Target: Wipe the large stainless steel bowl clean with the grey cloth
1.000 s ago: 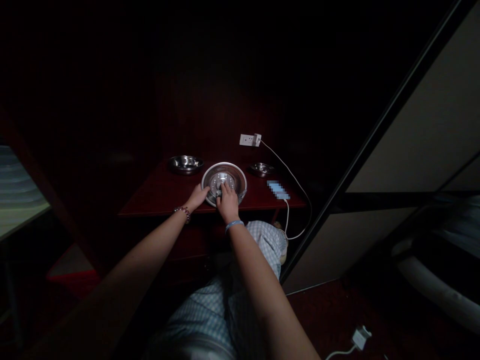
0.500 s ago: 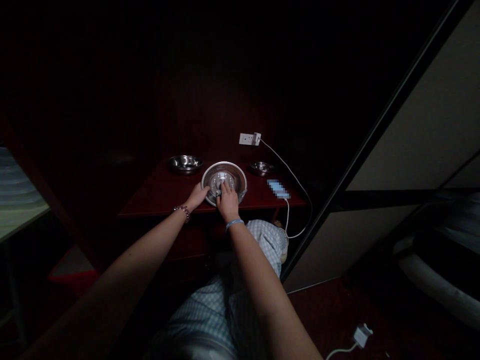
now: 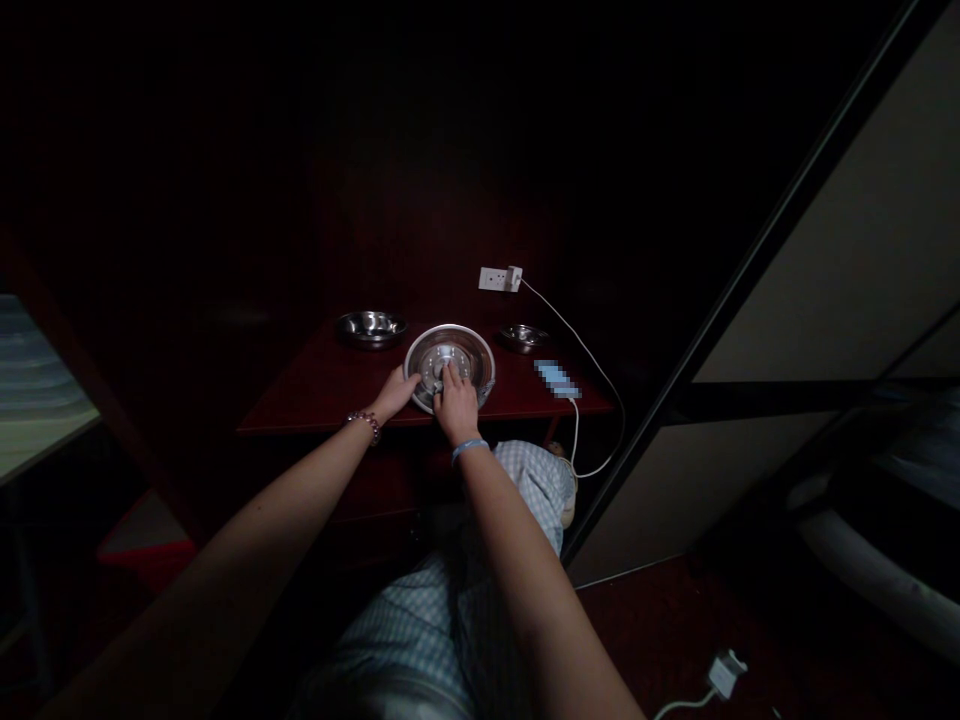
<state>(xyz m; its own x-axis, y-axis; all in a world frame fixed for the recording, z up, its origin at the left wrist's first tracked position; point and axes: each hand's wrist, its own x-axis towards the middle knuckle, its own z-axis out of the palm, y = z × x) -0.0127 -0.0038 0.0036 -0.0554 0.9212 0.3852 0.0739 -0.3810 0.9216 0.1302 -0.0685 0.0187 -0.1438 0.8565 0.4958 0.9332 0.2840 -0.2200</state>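
Head view: dim room, sliding-door panel (image 3: pixel 780 300) on the right, checked trousers (image 3: pixel 529 490) below, dark red tabletop (image 3: pixel 300 400) ahead. On it: wall socket (image 3: pixel 499 279) at the back, white cable (image 3: pixel 592 365) running down past a blurred blue object (image 3: pixel 556 379), steel bowl (image 3: pixel 371 328) left, small steel dish (image 3: pixel 524 338) right. Round stainless pan (image 3: pixel 450 368) sits between them, close to the front edge. Left hand (image 3: pixel 394 393) has its grip spread, fingers on the rim. Right hand (image 3: pixel 456 403) has its grip bunched on the perforated centre; cannot tell if it pinches anything. Risk: uneven pressure at the centre could tip or slide the pan over the front edge. Dim light hides any slip.
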